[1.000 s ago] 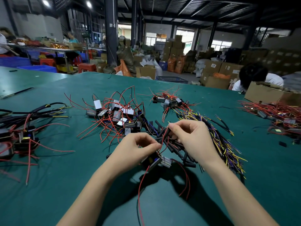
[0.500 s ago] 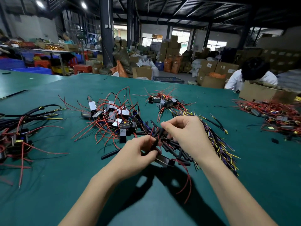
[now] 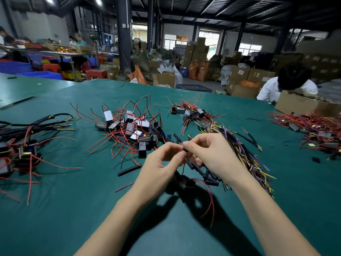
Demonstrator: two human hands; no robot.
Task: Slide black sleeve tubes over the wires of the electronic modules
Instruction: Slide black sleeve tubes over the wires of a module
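Cardboard box (image 3: pixel 299 104) at table (image 3: pixel 92 200) edge, contents unclear.

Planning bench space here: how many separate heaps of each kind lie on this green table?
Heaps of red-wired modules: 3
Heap of black-sleeved modules: 1
Bundle of yellow and purple wires: 1
Pile of loose black sleeve tubes: 1
Total: 6

- Two hands are seen: left hand (image 3: pixel 162 163), right hand (image 3: pixel 212 156).
- Four heaps of wired modules (image 3: pixel 129 128) are counted on one green table (image 3: pixel 73 209).
- One loose black sleeve tube (image 3: pixel 129 170) is seen lying apart.
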